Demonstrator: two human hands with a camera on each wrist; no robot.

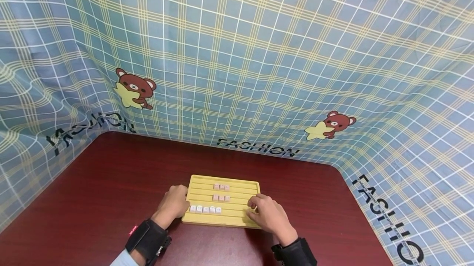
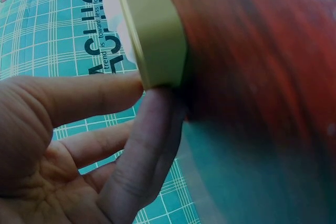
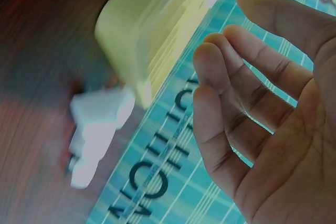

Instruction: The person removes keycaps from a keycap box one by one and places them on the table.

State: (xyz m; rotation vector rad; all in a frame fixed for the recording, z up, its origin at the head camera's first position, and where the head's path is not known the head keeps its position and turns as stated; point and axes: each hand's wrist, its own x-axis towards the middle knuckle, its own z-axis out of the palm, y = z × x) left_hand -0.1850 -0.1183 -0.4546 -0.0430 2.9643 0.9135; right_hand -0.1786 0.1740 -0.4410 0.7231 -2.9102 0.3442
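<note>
While the left hand (image 1: 174, 202) pinches the ridged tray (image 1: 233, 218), the right hand (image 1: 271, 214) hangs loose.

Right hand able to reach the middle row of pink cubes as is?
Probably yes: the right hand looks empty, and only bare yellow tray shows between it and the middle pink cubes in the head view.

The tabletop (image 2: 257, 51) looks blurred in both dimmer wrist views

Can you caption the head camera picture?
Left hand grips a yellow tray of little blocks; right hand hovers at its right end.
</note>
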